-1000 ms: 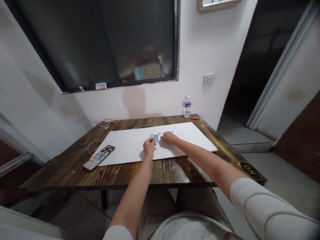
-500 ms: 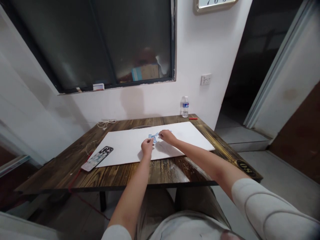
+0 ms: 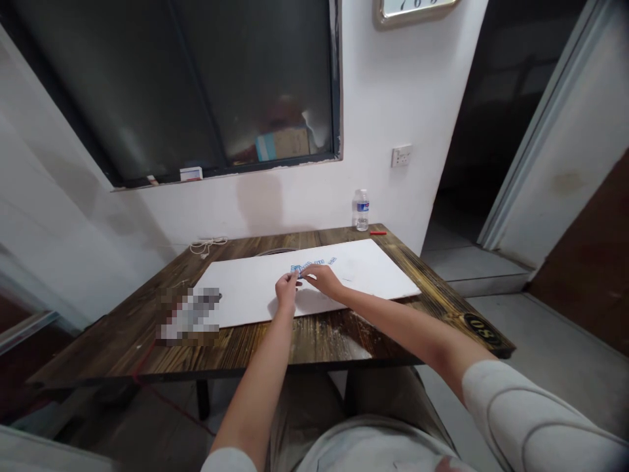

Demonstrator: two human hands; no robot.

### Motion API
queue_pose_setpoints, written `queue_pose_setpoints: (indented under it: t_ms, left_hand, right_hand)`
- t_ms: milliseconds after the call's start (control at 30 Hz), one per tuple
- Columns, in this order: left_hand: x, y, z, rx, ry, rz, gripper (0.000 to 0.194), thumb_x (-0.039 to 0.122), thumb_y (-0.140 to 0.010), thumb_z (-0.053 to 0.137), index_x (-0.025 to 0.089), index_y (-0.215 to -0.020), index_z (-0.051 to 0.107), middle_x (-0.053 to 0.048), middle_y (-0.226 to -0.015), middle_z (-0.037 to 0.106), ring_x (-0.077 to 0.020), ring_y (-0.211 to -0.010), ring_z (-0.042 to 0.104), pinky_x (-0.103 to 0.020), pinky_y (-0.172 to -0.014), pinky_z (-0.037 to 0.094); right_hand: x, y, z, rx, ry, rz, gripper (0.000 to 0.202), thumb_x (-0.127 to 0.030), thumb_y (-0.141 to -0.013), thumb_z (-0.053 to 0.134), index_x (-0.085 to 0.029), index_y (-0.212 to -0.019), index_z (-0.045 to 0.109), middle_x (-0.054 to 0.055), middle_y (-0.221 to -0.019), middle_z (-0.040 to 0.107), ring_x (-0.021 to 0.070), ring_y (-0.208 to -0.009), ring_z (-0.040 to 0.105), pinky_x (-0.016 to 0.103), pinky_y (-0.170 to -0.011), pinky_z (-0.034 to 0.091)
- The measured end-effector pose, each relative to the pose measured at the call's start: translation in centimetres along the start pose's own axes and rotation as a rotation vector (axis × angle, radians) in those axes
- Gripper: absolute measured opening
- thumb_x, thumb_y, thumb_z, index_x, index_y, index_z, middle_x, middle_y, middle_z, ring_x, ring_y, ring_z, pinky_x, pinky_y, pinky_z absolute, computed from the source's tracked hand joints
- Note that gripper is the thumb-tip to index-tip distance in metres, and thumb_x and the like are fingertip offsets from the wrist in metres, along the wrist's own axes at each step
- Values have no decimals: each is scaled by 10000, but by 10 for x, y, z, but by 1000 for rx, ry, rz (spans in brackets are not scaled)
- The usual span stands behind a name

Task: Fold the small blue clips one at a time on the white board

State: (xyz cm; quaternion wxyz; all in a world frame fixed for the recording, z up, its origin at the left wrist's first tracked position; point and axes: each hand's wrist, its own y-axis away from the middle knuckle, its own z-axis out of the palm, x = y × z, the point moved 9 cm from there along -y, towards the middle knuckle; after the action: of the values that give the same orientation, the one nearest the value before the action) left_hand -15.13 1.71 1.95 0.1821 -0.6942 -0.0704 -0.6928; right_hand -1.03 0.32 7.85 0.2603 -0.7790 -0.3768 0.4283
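Fingers [image 3: 308,269] of the right hand [image 3: 323,280] have moved leftward to the left hand [image 3: 285,290], both narrow, grip unclear, by blue pieces [image 3: 332,261] mid-frame on white board [image 3: 246,288]; wooden tabletop [image 3: 314,337], bottle [image 3: 362,211] near wall [image 3: 304,203].

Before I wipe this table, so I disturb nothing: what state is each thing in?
Left hand: grip unclear
Right hand: grip unclear
Blue pieces: spread, partly hidden
White board: lying flat
Bottle: upright
Red pen: lying flat
White cord: loosely coiled
Wall socket: nothing plugged in
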Motion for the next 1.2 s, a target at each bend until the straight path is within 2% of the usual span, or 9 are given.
queue_pose_setpoints:
  t_ms: [100,267,433,667,867,967,1067,1200]
  left_hand:
    - [0,-1,5,-39,-5,6,458,585,-623,712,153,-768,676,-49,-673,677,-155,-606,653,-198,-506,400]
    - [0,-1,16,-137,-35,40,443,554,-621,728,151,-804,704,-50,-674,680,-151,-596,643,-200,-498,401]
    - [4,2,23,-193,-55,60,426,546,-617,733,154,-783,719,-51,-665,683,-147,-572,632,-205,-491,406]
    - [2,4,31,-270,-46,50,420,531,-603,758,151,-781,731,-48,-633,677,-144,-557,623,-217,-503,428]
    - [-2,2,34,-305,-30,53,404,505,-572,794,146,-744,731,-44,-585,662,-144,-545,614,-228,-515,434]
    - [-2,2,33,-292,-23,71,378,490,-602,780,147,-755,735,-36,-568,651,-135,-530,597,-228,-515,431]
    - [-1,2,33,-280,-13,70,375,486,-599,780,150,-758,733,-40,-599,663,-131,-537,597,-225,-516,427]
    - [4,6,37,-323,5,69,407,521,-570,789,149,-716,712,-35,-583,644,-126,-531,579,-230,-518,422]
  right_hand:
    - [-1,6,-5,20,-56,-32,138,-231,-884,592,-216,-888,729,74,-963,732,176,-912,673,316,-858,510]
    - [-1,15,-24,71,-59,-47,132,-274,-873,622,-221,-955,710,80,-991,697,188,-952,646,344,-882,504]
    - [5,20,-34,40,90,-40,406,-275,-758,757,-236,-1147,646,102,-1134,645,233,-1098,579,419,-961,463]
    - [9,29,-35,30,80,-39,222,-273,-803,716,-228,-1021,704,85,-1011,694,207,-987,621,365,-889,499]
    - [8,30,-39,30,36,-2,211,-328,-809,705,-237,-999,716,86,-1024,703,211,-1001,629,368,-897,498]
    - [18,31,-43,91,-86,106,218,-374,-819,680,-228,-977,714,74,-991,719,200,-945,650,360,-882,499]
    - [40,37,-45,198,-258,338,242,-411,-782,695,-204,-907,715,56,-892,728,184,-813,660,333,-803,511]
    - [57,42,-25,117,-558,549,287,-429,-637,787,-170,-723,700,18,-669,680,154,-641,622,296,-682,500]
